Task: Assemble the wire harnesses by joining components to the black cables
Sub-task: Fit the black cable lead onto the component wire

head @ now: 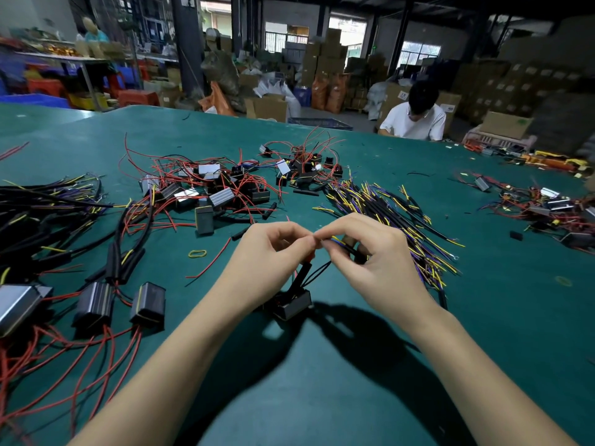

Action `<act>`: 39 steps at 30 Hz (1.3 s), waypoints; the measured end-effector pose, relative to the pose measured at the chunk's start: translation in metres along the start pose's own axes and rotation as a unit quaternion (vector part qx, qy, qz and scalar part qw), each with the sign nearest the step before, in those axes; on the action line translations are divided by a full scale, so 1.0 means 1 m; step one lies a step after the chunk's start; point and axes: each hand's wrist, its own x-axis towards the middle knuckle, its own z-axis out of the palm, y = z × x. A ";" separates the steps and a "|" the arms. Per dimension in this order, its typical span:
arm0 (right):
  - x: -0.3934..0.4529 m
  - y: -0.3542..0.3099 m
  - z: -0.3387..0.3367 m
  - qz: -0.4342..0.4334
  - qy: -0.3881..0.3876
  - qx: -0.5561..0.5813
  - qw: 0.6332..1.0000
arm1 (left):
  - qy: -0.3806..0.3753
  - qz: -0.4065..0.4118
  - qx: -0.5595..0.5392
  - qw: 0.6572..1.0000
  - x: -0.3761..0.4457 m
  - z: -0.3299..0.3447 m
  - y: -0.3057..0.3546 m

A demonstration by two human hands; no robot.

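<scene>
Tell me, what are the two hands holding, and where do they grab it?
The right hand pinches a black cable near its end with coloured wires. The left hand pinches the wires rising from a small black box on the table.

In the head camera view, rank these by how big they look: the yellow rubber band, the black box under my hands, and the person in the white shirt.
1. Person in the white shirt, though far away.
2. Black box, nearer the camera.
3. Yellow rubber band.

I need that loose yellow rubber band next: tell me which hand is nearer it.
Left. The left hand is just right of the yellow rubber band; the right hand lies farther right, beyond the left.
</scene>
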 end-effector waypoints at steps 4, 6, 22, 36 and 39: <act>-0.001 0.000 0.001 -0.015 0.000 0.001 1.000 | 0.006 -0.013 -0.017 1.000 -0.001 0.000 0.001; -0.001 -0.001 0.001 -0.017 0.000 0.001 1.000 | 0.011 -0.014 -0.026 1.000 -0.001 -0.001 0.003; 0.001 -0.001 -0.005 0.089 0.005 0.093 0.992 | 0.010 0.019 0.015 1.000 -0.002 0.002 0.002; 0.000 -0.002 -0.004 0.157 -0.045 0.189 0.968 | 0.012 0.018 -0.033 0.999 -0.002 0.003 0.002; 0.002 -0.004 -0.006 0.192 -0.044 0.274 0.941 | 0.000 0.007 -0.059 0.998 -0.001 0.002 0.002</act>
